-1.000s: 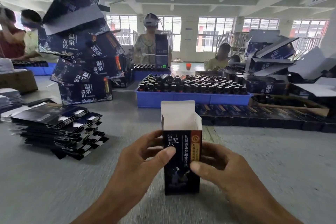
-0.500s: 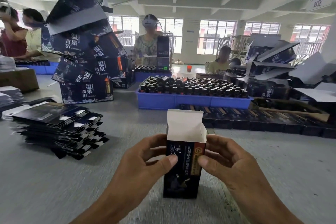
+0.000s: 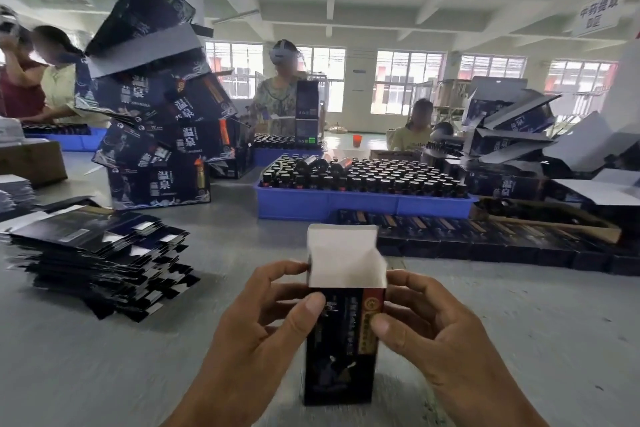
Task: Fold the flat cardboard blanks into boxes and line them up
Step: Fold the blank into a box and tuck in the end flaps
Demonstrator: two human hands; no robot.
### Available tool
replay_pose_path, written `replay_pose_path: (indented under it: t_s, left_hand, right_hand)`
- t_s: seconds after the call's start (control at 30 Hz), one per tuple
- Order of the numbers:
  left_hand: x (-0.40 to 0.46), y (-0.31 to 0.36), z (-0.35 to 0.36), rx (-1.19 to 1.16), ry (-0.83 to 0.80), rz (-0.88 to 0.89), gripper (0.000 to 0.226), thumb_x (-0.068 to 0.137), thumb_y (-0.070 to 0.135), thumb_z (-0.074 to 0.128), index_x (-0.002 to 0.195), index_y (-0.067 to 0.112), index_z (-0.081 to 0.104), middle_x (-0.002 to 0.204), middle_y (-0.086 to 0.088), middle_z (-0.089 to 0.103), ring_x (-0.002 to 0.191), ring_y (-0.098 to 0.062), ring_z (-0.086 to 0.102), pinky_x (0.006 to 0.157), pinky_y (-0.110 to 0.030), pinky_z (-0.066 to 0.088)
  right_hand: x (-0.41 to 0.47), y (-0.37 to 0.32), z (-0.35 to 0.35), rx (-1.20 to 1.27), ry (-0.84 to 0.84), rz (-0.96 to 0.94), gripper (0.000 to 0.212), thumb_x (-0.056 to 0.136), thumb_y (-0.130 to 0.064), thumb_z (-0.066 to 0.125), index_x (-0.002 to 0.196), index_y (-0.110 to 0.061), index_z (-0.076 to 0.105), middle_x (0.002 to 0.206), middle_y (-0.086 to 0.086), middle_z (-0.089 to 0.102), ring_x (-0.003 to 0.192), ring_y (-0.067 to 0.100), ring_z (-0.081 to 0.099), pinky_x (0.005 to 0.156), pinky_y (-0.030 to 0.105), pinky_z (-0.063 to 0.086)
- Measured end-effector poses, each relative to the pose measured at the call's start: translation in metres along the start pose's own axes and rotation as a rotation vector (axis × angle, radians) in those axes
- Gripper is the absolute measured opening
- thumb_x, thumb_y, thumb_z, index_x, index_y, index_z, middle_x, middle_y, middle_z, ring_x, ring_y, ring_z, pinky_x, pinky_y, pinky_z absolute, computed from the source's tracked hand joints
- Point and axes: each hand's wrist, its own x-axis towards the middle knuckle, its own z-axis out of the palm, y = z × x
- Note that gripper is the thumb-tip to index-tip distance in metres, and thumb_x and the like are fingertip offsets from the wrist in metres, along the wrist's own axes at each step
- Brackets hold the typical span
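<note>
A dark folded box (image 3: pixel 341 350) with a red-gold strip stands upright in front of me, its white top flap (image 3: pixel 341 253) raised. My left hand (image 3: pixel 256 333) grips its left side, thumb on the front face, fingers behind. My right hand (image 3: pixel 433 329) grips the right side the same way, thumb on the red strip. A stack of flat dark blanks (image 3: pixel 97 253) lies on the grey table to the left. A row of finished dark boxes (image 3: pixel 485 239) lies along the table behind, to the right.
A blue tray of dark bottles (image 3: pixel 360 201) sits beyond the box. Large dark cartons (image 3: pixel 156 135) tower at the back left, more cartons (image 3: pixel 512 135) at the back right. Several people work at the far tables. Bare grey table (image 3: pixel 86 367) lies on both sides of my hands.
Both hands have slid up the box toward its top edge, and the box now sits lower and nearer. The white flap still stands up.
</note>
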Motion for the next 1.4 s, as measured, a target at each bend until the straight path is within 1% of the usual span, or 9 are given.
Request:
replay_pose_path:
  t_s: [0.13,0.3,0.43,0.57,0.8,1.03,1.13,1.27,1.4]
  left_hand:
    - [0.001,-0.008,0.004,-0.001,0.065,0.068,0.042,0.076,0.058,0.074,0.116,0.049,0.061,0.106,0.004,0.076,0.096,-0.016,0.074,0.081,-0.039,0.058]
    - [-0.001,-0.006,0.010,0.042,0.043,0.114,0.040,0.083,0.048,0.070,0.123,0.048,0.061,0.117,0.009,0.072,0.101,-0.016,0.073,0.077,-0.032,0.062]
    - [-0.004,0.001,0.009,0.114,0.041,0.139,0.034,0.088,0.039,0.066,0.118,0.054,0.063,0.122,0.021,0.067,0.094,-0.008,0.074,0.073,-0.028,0.061]
    - [-0.006,0.007,0.007,0.130,0.019,0.141,0.033,0.089,0.030,0.063,0.119,0.043,0.067,0.101,0.019,0.073,0.077,0.005,0.069,0.066,-0.006,0.049]
    - [-0.007,0.016,0.008,0.131,-0.021,0.141,0.030,0.093,0.015,0.061,0.122,0.021,0.068,0.075,0.028,0.064,0.062,0.011,0.059,0.060,0.000,0.040]
    - [-0.007,0.016,0.003,0.068,-0.056,0.107,0.026,0.095,0.025,0.063,0.115,0.040,0.070,0.102,-0.001,0.074,0.088,-0.008,0.071,0.075,-0.013,0.051]
    - [-0.006,0.017,0.004,0.093,-0.024,0.139,0.018,0.097,0.037,0.063,0.113,0.040,0.070,0.115,0.004,0.071,0.104,-0.011,0.070,0.081,-0.015,0.053]
    - [-0.005,0.020,0.005,0.152,0.021,0.212,0.022,0.092,0.044,0.057,0.107,0.038,0.072,0.134,0.020,0.059,0.123,-0.004,0.059,0.086,-0.014,0.053]
    - [-0.006,0.022,0.006,0.213,0.041,0.290,0.023,0.094,0.040,0.057,0.108,0.031,0.072,0.133,0.022,0.060,0.121,-0.002,0.060,0.083,-0.012,0.052]
  right_hand:
    - [-0.001,0.001,-0.005,-0.040,0.009,-0.005,0.045,0.070,-0.017,0.081,0.111,-0.029,0.068,0.107,-0.007,0.077,0.101,0.011,0.073,0.080,0.023,0.058]
    - [-0.006,-0.005,-0.008,-0.101,0.002,-0.068,0.046,0.082,-0.013,0.082,0.106,-0.049,0.067,0.112,-0.018,0.073,0.105,0.004,0.070,0.079,0.016,0.056]
    - [-0.008,-0.005,-0.006,-0.168,0.009,-0.111,0.057,0.086,-0.012,0.077,0.112,-0.060,0.062,0.120,-0.026,0.069,0.113,-0.001,0.065,0.092,0.027,0.055]
    - [-0.010,-0.007,-0.004,-0.190,-0.003,-0.183,0.061,0.088,-0.014,0.073,0.115,-0.067,0.058,0.119,-0.032,0.067,0.112,-0.007,0.063,0.084,0.013,0.055]
    - [-0.011,-0.009,-0.003,-0.194,0.007,-0.248,0.042,0.080,-0.047,0.063,0.117,-0.067,0.059,0.117,-0.034,0.067,0.109,-0.010,0.063,0.079,0.006,0.051]
    - [-0.012,-0.009,-0.002,-0.256,-0.006,-0.253,0.034,0.084,-0.053,0.057,0.117,-0.064,0.062,0.121,-0.033,0.064,0.113,-0.009,0.061,0.082,0.006,0.050]
    - [-0.013,-0.010,-0.001,-0.281,0.010,-0.255,0.032,0.085,-0.055,0.053,0.114,-0.063,0.063,0.119,-0.033,0.065,0.112,-0.009,0.061,0.082,0.006,0.049]
    - [-0.013,-0.009,-0.001,-0.317,0.008,-0.259,0.032,0.088,-0.055,0.051,0.117,-0.061,0.063,0.125,-0.030,0.063,0.118,-0.007,0.059,0.087,0.019,0.054]
    - [-0.013,-0.012,0.001,-0.279,0.035,-0.317,0.029,0.087,-0.048,0.056,0.112,-0.057,0.068,0.132,-0.039,0.055,0.124,-0.016,0.049,0.085,0.006,0.049]
